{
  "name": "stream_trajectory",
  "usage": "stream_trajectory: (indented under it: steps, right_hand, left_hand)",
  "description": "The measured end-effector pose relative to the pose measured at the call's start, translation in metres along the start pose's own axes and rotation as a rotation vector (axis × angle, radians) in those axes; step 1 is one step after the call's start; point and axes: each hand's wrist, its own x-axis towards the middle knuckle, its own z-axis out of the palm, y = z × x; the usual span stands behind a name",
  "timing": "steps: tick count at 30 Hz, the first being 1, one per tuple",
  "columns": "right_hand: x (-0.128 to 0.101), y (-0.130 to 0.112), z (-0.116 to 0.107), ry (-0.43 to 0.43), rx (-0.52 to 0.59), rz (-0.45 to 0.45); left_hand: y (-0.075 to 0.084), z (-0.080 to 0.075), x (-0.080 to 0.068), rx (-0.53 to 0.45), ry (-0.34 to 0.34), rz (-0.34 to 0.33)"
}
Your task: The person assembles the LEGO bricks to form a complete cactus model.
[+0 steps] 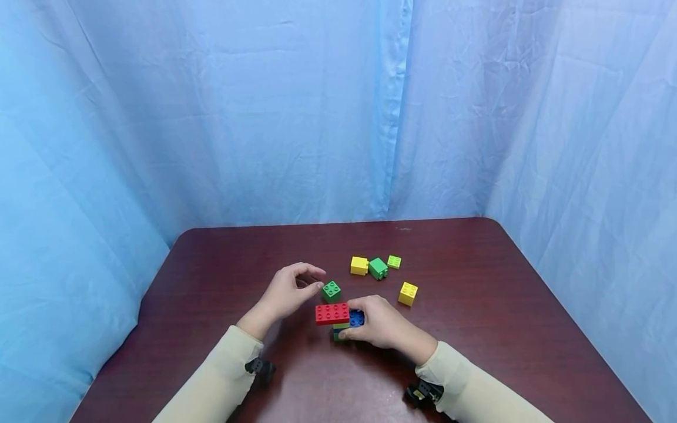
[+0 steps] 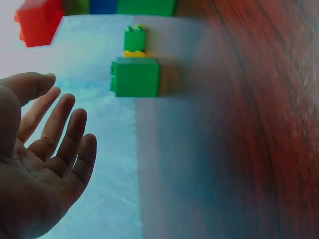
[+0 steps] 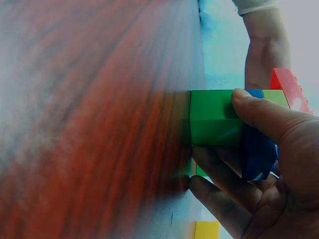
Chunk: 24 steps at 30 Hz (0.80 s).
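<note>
A small stack of bricks stands near the table's front: a long red brick (image 1: 332, 313) on top, a blue brick (image 1: 357, 318) beside it, light green and dark green bricks (image 3: 215, 117) below. My right hand (image 1: 382, 324) grips this stack from the right, thumb on the dark green base. My left hand (image 1: 288, 292) hovers just left of a loose green brick (image 1: 331, 291), fingers relaxed and holding nothing; its palm (image 2: 42, 164) shows spread in the left wrist view, with that green brick (image 2: 135, 76) ahead of it.
Further back on the dark wooden table (image 1: 476, 305) lie a yellow brick (image 1: 359, 265), a green brick (image 1: 378, 268), a small light green brick (image 1: 394, 261) and another yellow brick (image 1: 408, 294). Blue curtains (image 1: 317, 117) surround the table.
</note>
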Motion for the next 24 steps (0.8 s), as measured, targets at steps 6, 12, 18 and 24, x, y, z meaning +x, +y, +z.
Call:
stream_trajectory:
  steps: [6, 12, 18, 24]
  right_hand:
    - [-0.001, 0.0, 0.0, -0.005, 0.001, -0.007]
    - [-0.001, -0.002, -0.001, -0.009, 0.008, 0.0]
    - [-0.001, -0.003, -0.001, -0.006, 0.013, -0.002]
    - [-0.001, -0.001, -0.001, 0.001, 0.009, -0.007]
  left_hand:
    - [-0.017, 0.012, 0.009, 0.028, -0.071, -0.021]
    - [-0.022, 0.022, 0.016, 0.06, -0.153, -0.072]
    - [-0.022, 0.029, 0.021, 0.088, -0.19, -0.125]
    - [-0.02, 0.033, 0.024, 0.129, -0.199, -0.153]
